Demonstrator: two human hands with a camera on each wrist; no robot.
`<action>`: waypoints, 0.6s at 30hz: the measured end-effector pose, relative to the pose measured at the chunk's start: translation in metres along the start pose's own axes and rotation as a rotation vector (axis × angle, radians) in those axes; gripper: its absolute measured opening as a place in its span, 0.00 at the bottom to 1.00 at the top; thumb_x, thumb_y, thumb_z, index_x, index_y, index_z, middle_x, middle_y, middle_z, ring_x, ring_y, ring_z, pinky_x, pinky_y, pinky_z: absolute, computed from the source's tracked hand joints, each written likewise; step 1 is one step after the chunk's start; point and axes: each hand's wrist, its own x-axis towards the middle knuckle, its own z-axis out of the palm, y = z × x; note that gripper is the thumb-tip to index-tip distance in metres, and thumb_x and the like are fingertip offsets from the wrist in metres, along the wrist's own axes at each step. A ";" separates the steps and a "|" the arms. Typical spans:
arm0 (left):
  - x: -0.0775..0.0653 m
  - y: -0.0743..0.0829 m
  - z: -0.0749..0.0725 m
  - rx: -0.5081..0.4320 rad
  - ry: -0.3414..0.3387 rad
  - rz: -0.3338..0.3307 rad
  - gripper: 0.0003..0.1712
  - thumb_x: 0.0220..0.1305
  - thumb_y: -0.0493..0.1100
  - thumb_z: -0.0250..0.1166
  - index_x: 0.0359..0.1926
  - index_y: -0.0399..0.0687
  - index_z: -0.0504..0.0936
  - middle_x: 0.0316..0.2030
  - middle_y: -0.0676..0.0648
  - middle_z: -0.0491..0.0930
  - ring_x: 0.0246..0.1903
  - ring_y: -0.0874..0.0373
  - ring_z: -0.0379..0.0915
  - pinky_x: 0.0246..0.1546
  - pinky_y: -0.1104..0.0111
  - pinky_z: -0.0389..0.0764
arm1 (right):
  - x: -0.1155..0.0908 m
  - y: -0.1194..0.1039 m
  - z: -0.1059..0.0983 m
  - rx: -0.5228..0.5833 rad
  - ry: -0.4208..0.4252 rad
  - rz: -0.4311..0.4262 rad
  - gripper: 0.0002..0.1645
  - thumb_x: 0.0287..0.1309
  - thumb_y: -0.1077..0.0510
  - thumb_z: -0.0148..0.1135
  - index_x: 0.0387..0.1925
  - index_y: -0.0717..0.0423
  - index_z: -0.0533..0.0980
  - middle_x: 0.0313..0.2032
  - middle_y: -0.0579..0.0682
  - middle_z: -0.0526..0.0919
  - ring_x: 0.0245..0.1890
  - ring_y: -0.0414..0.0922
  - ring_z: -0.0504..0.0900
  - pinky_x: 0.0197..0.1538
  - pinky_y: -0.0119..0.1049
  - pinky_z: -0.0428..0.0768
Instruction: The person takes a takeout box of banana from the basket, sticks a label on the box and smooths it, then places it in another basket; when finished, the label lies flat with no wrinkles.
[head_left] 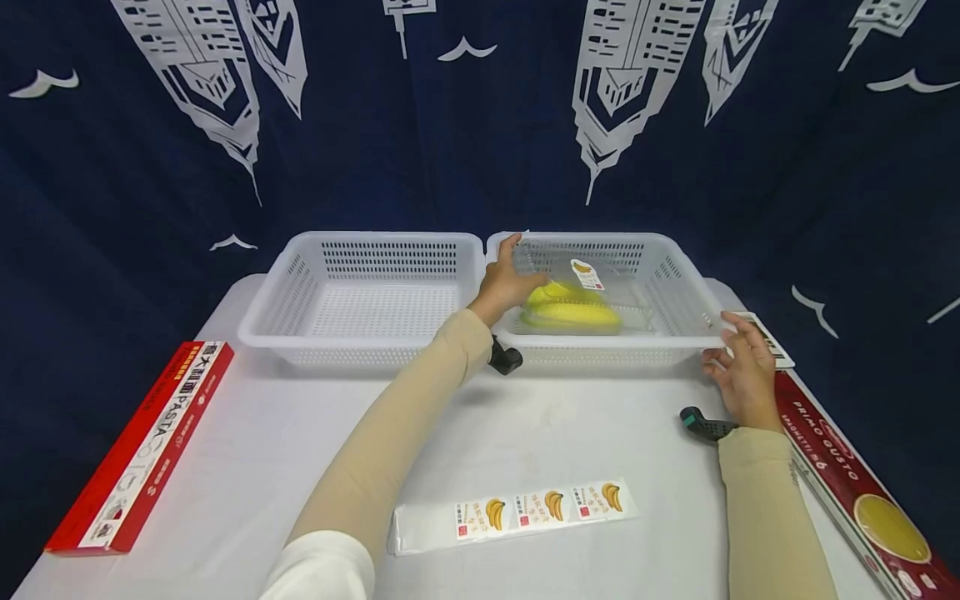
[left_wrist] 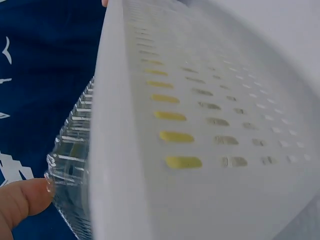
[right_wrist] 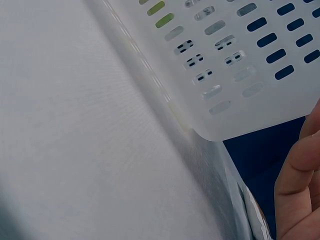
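In the head view, a clear plastic box with a banana sticker on its lid sits in the right white basket, with yellow bananas inside it. My left hand spans the box's left end, thumb at the near side and fingers at the far side. In the left wrist view the thumb presses the ridged box end, which sticks out past the basket rim. My right hand, fingers loosely bent, is beside the basket's front right corner, holding nothing.
A second white basket stands on the left. Strips of banana stickers lie at the front of the table. Red pasta boxes lie along the left side and right side. A card is partly behind the right hand.
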 end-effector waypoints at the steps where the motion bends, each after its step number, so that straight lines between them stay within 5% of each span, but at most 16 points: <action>1: -0.001 0.001 0.001 -0.007 0.011 0.006 0.53 0.72 0.47 0.72 0.87 0.66 0.50 0.75 0.31 0.64 0.55 0.41 0.78 0.62 0.52 0.79 | 0.000 0.000 0.000 0.003 -0.001 0.000 0.17 0.82 0.63 0.55 0.59 0.44 0.82 0.54 0.47 0.74 0.31 0.40 0.84 0.30 0.29 0.83; 5: -0.002 0.002 0.006 -0.055 0.030 0.016 0.56 0.68 0.44 0.74 0.87 0.65 0.50 0.80 0.31 0.54 0.68 0.34 0.70 0.69 0.48 0.75 | 0.000 -0.001 0.001 0.006 -0.003 0.000 0.16 0.82 0.63 0.55 0.60 0.44 0.82 0.54 0.47 0.74 0.31 0.40 0.84 0.30 0.29 0.83; 18: 0.002 -0.004 0.020 -0.137 -0.012 0.030 0.61 0.65 0.42 0.75 0.87 0.58 0.45 0.84 0.30 0.42 0.81 0.34 0.51 0.77 0.44 0.65 | 0.000 -0.002 0.002 0.008 0.017 0.018 0.16 0.81 0.62 0.57 0.61 0.44 0.81 0.55 0.46 0.74 0.31 0.40 0.84 0.30 0.29 0.84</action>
